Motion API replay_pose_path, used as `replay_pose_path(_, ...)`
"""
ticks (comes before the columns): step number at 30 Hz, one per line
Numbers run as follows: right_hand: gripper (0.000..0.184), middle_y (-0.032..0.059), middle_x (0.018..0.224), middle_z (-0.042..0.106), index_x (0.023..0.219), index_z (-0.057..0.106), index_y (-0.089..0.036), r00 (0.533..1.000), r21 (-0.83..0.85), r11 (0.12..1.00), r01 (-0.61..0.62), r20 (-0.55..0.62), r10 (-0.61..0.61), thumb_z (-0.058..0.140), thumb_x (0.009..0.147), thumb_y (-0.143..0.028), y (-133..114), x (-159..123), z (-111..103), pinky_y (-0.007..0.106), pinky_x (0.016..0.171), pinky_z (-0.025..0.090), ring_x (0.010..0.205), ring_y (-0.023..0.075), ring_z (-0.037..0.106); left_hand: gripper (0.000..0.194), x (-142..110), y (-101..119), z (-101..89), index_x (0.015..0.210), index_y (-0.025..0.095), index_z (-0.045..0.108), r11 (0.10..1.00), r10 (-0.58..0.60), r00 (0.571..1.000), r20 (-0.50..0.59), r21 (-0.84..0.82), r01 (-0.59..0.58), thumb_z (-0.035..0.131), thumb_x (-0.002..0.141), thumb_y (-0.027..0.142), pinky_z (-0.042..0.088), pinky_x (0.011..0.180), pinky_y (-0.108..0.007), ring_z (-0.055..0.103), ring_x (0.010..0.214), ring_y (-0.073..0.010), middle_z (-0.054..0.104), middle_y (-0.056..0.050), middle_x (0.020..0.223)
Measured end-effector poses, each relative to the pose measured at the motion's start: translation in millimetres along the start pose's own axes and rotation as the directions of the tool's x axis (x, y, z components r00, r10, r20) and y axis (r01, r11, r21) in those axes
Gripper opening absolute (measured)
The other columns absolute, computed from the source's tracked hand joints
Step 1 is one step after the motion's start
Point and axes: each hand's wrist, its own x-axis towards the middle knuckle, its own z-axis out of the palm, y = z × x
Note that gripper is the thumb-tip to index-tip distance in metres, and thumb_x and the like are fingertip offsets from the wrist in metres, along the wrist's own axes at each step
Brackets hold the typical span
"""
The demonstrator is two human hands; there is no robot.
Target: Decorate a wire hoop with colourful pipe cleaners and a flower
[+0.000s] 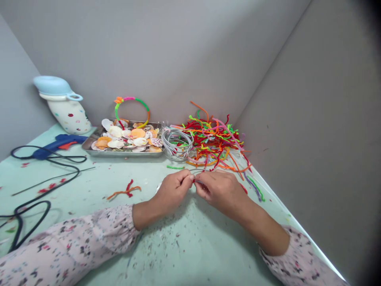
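My left hand (175, 186) is closed in a pinch, thumb and forefinger on a thin grey wire (196, 170). Close by, my right hand (223, 190) pinches the same wire, the fingertips of both hands almost meeting. A small bit of red pipe cleaner (194, 181) shows between the fingertips. Something red (244, 188) pokes out behind my right hand; whether it joins that bit is hidden. Most of the wire is covered by my fingers. To the left of my left hand lies a twisted orange and red pipe cleaner piece (125, 191).
A metal tray (127, 154) of seashells holds up a colourful pipe cleaner hoop (148, 107). Right of it are coiled grey wire (166, 145) and heaped pipe cleaners (214, 139). A blue glue gun (44, 151), its black cord (77, 172) and a lidded bottle (67, 113) stand left.
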Motion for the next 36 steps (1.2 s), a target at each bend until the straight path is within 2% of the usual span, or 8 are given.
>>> replay_pose_path(7, 0.021, 0.0022, 0.064, 0.061, 0.072, 0.057, -0.018, 0.999, -0.021, 0.999, 0.034, -0.026, -0.034, 0.043, 0.088, -0.018, -1, -1, 1, 0.028, 0.061, 0.030, 0.061, 0.0139, 0.053, 0.029, 1, 1, 0.1, 0.064, 0.018, 0.042, 1.000, 0.001, 1.000, -0.009, 0.000, -0.001, 0.035, 0.089, 0.031, 0.030, 0.058, -0.023, 0.040, 0.063, -0.0127, 0.041, 0.003, 0.062)
replay_pose_path(11, 0.015, 0.0010, 0.065, 0.062, 0.077, 0.059, -0.019, 0.996, 0.133, 0.987, -0.085, 0.045, 0.079, 0.047, 0.087, -0.020, 0, 0, -3, 0.026, 0.059, 0.032, 0.059, 0.0125, 0.054, 0.029, 0, -1, 1.0, 0.065, 0.018, 0.042, 1.000, 0.003, 1.000, -0.017, -0.018, -0.004, 0.037, 0.090, 0.032, 0.031, 0.059, -0.023, 0.040, 0.063, -0.0122, 0.041, 0.003, 0.062)
replay_pose_path(14, 0.009, 0.0000, 0.072, 0.064, 0.086, 0.059, -0.020, 0.974, 0.301, 0.932, -0.204, 0.161, 0.161, 0.052, 0.086, -0.024, 2, 2, -8, 0.022, 0.056, 0.032, 0.060, 0.0111, 0.053, 0.030, 1, -3, 1.3, 0.066, 0.017, 0.045, 0.999, -0.013, 0.999, -0.041, -0.046, 0.011, 0.037, 0.090, 0.034, 0.031, 0.058, -0.023, 0.040, 0.062, -0.0119, 0.042, 0.003, 0.062)
replay_pose_path(17, 0.010, -0.0007, 0.071, 0.063, 0.088, 0.060, -0.021, 0.953, 0.364, 0.890, -0.275, 0.224, 0.203, 0.050, 0.087, -0.025, 4, 3, -12, 0.021, 0.055, 0.032, 0.059, 0.0106, 0.052, 0.032, 1, -4, 0.8, 0.065, 0.017, 0.046, 0.996, -0.041, 0.998, -0.056, -0.081, 0.036, 0.038, 0.090, 0.036, 0.030, 0.056, -0.023, 0.038, 0.060, -0.0114, 0.040, 0.003, 0.060)
replay_pose_path(25, 0.015, -0.0016, 0.070, 0.063, 0.086, 0.061, -0.020, 0.947, 0.412, 0.859, -0.305, 0.228, 0.227, 0.045, 0.088, -0.019, 1, 5, -13, 0.021, 0.055, 0.031, 0.056, 0.0096, 0.051, 0.037, 2, -11, 1.9, 0.064, 0.016, 0.046, 0.951, -0.133, 0.991, -0.005, -0.283, 0.126, 0.040, 0.089, 0.043, 0.028, 0.049, -0.023, 0.036, 0.053, -0.0099, 0.040, 0.004, 0.057)
replay_pose_path(36, 0.017, -0.0032, 0.065, 0.062, 0.092, 0.061, -0.022, 0.923, 0.376, 0.850, -0.368, 0.261, 0.284, 0.045, 0.086, -0.020, -4, 4, -8, 0.021, 0.053, 0.029, 0.053, 0.0091, 0.050, 0.044, 4, -11, 0.7, 0.064, 0.014, 0.054, 0.920, -0.220, 0.975, 0.021, -0.328, 0.214, 0.043, 0.086, 0.050, 0.025, 0.044, -0.022, 0.036, 0.046, -0.0084, 0.048, 0.002, 0.055)
